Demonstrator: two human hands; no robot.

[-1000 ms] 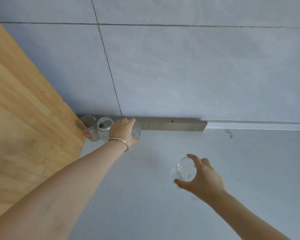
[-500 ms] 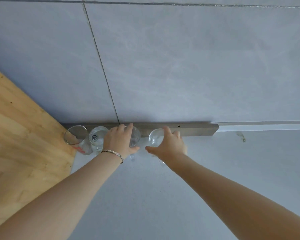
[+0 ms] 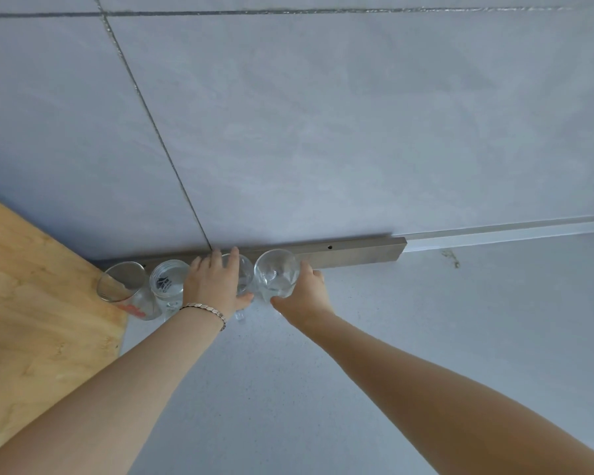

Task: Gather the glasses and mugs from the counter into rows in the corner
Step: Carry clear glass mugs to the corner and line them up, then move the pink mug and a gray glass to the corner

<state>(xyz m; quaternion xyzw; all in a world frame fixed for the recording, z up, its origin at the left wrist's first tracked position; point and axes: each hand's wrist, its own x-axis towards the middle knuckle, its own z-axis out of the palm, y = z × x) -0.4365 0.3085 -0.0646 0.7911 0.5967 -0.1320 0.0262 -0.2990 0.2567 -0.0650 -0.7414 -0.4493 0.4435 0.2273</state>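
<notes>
Reaching across the pale counter [image 3: 426, 337], both forearms stretch toward the far corner, where a row of glassware is being formed along the metal strip [image 3: 357, 257] at the foot of the tiled wall [image 3: 323, 132]. The right hand [image 3: 306, 296] is wrapped around the side of a clear glass [image 3: 275, 272], thumb in front and fingers behind, setting it at the row's right end; whether its base already rests on the counter I cannot tell. The left hand [image 3: 213, 286], a bracelet [image 3: 206, 310] at its wrist, lies curled over the third glass [image 3: 244, 275], steadying it just beside the newcomer. Further left stand a printed glass [image 3: 168, 282] with a dark mark too small to read, and, against the wooden panel [image 3: 31, 303], a tumbler [image 3: 124, 286] with red lettering, partly hidden and illegible. The placing step looks nearly done; next, both hands should let go gently without knocking neighbours.
</notes>
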